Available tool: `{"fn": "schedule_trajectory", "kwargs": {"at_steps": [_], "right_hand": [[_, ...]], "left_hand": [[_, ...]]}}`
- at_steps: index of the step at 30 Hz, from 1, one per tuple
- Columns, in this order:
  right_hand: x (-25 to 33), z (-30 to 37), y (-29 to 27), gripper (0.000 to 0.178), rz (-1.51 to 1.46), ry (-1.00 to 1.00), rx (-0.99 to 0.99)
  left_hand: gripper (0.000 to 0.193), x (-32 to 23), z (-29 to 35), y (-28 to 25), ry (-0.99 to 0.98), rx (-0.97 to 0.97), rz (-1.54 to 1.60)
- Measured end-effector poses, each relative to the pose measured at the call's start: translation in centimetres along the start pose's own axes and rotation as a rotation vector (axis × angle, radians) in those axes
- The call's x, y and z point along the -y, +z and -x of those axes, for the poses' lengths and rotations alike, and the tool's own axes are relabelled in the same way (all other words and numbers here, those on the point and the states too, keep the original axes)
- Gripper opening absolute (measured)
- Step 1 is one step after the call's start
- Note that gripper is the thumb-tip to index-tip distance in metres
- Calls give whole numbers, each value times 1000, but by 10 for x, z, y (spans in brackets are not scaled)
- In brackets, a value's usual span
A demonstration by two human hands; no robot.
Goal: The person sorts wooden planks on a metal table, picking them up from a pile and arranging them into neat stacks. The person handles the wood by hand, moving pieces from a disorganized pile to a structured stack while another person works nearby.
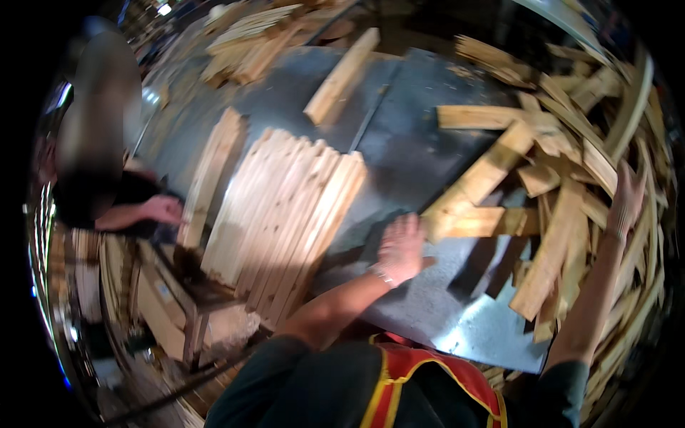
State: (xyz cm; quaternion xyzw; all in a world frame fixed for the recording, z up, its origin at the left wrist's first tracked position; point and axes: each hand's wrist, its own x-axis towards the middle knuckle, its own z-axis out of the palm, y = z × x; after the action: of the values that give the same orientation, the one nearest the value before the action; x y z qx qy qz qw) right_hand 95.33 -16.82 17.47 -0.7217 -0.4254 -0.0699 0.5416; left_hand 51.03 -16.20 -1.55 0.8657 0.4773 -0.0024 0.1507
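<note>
My left hand (401, 251), in a pale glove, is at the near end of a wooden board (471, 184) on the grey metal table (399, 164). Its fingers are stretched out, and it seems to touch the board's end. Further right, my right hand (628, 197) reaches up into a heap of loose wood pieces (571, 207). Those fingers look extended beside the end of a board (599, 167); I see no grip round it. Left of my left hand lies a row of narrow wooden strips (285, 207), side by side.
Across the table at left, another person's hand (164, 210) is beside a separate board (212, 171). A single board (342, 77) lies toward the far side. Stacked boards (253, 43) stand at the far left. A wooden frame (193, 314) is below the table's left edge.
</note>
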Motion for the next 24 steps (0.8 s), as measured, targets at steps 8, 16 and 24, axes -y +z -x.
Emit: {"fn": "schedule_trajectory", "kwargs": {"at_steps": [8, 16, 24], "right_hand": [[-122, 196, 20, 101, 1212, 23, 473], [-58, 191, 32, 93, 1122, 317, 389], [12, 372, 69, 83, -562, 694, 303]], "left_hand": [[96, -2, -39, 32, -118, 167, 92], [60, 81, 118, 38, -172, 548, 2147], [72, 144, 242, 20, -141, 404, 2148]]}}
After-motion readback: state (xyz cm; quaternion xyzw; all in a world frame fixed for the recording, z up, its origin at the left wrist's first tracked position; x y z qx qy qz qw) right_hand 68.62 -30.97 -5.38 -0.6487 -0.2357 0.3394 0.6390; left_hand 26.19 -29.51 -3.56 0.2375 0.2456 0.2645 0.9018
